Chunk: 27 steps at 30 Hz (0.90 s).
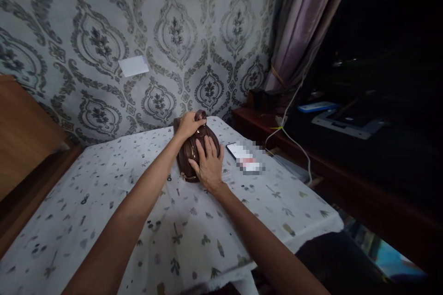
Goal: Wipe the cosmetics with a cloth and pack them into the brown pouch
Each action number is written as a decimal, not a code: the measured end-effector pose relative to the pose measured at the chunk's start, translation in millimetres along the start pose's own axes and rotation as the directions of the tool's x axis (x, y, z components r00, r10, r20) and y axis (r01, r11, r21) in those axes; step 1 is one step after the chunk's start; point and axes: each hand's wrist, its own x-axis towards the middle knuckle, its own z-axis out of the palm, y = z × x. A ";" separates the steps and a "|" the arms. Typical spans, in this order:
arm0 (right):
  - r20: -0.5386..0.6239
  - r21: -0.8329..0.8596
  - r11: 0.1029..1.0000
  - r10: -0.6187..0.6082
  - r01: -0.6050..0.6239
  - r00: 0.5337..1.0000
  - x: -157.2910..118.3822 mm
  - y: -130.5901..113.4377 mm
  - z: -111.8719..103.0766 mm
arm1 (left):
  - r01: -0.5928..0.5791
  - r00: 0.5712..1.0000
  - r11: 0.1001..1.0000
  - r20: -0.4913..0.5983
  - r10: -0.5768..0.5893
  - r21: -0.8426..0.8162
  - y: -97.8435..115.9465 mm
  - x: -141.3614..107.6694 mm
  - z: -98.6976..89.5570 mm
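Observation:
A dark brown leather bag (187, 153) with gold-coloured zips lies on a table covered with a white patterned cloth (114, 166). My left hand (189, 125) is at the bag's far end, its fingers closed around the part beside the handle strap (200, 115). Spread over the bag's right side and top, my right hand (209, 164) rests with its fingers apart and grips nothing. The underside of the bag is hidden.
To the right of the bag lies a phone (242, 156) with a lit, partly blurred screen. A white cable (301, 147) hangs by the dark red furniture (247, 122) at the right. Brown wooden furniture (27, 133) stands at the left, patterned wallpaper behind.

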 end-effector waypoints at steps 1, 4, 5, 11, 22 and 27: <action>-0.003 0.005 1.000 0.003 -0.003 1.000 0.1 -0.3 -0.6 | -0.019 1.000 1.000 0.001 0.019 -0.014 1.4 -0.9 -0.4; -0.001 0.023 1.000 0.006 -0.006 1.000 0.4 -0.9 -2.2 | -0.065 0.998 0.996 0.015 0.066 -0.064 4.4 -3.5 -2.1; 0.003 0.026 1.000 0.005 -0.005 1.000 0.5 -1.0 -2.5 | -0.073 0.997 0.994 0.022 0.075 -0.080 4.9 -4.1 -2.6; 0.018 0.018 1.000 0.005 -0.006 1.000 0.2 0.0 -1.7 | -0.080 0.993 0.985 0.075 0.093 -0.154 5.1 -4.3 -2.0; 0.028 0.025 1.000 0.007 -0.008 1.000 0.4 1.5 -1.5 | -0.045 0.979 0.994 0.192 0.063 -0.095 -13.8 -23.9 -54.4; 0.022 0.016 1.000 -0.006 0.005 1.000 0.3 2.0 -3.1 | -0.030 0.963 0.993 0.262 0.058 -0.112 -16.9 -34.1 -69.1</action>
